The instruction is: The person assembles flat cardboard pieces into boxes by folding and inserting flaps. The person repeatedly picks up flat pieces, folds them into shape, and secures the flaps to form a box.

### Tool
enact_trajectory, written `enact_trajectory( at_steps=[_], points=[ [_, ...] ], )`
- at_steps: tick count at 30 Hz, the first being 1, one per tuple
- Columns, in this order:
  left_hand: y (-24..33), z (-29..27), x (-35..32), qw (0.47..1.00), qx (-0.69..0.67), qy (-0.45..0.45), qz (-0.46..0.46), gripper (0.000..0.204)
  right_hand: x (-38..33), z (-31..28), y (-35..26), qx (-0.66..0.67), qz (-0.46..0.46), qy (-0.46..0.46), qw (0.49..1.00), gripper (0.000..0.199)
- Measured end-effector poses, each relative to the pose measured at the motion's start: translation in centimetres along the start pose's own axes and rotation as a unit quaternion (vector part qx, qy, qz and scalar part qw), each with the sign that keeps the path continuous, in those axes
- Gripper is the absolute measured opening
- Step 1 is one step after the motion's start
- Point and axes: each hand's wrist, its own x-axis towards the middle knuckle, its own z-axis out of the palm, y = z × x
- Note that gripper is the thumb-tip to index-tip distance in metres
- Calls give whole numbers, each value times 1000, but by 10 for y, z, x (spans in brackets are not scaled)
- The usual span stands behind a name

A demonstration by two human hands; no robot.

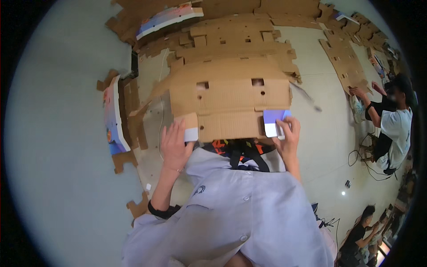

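Note:
A large die-cut brown cardboard sheet (231,100) lies in front of me, with square cutouts and small round holes. At its near left corner, my left hand (175,144) grips a folded tab (191,133) that is partly white, fingers on top and thumb at the near edge. A purple and white printed flap (273,119) is turned over at the near right corner. My right hand (288,135) closes on that flap, its fingers bent over the edge. The undersides of both corners are hidden.
More brown cardboard (235,33) is layered beyond the sheet. Printed cardboard pieces stand at the left (116,115) and far left (169,20). On the right, a person in a white shirt (393,129) handles another cardboard sheet (344,60); cables (358,156) lie nearby. Other people (358,238) sit lower right.

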Motion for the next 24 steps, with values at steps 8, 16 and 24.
enact_trajectory(
  at_steps=[8,16,24],
  points=[
    [-9,46,9,998,-42,-6,49,76,17,27,-1,-119,-99,-74,985,60],
    [-1,33,16,992,65,49,95,57,38,6,-12,-129,-176,-42,975,48],
    [-6,-16,28,989,21,-32,145,34,51,-29,-39,-146,-177,-148,962,39]
  ],
)
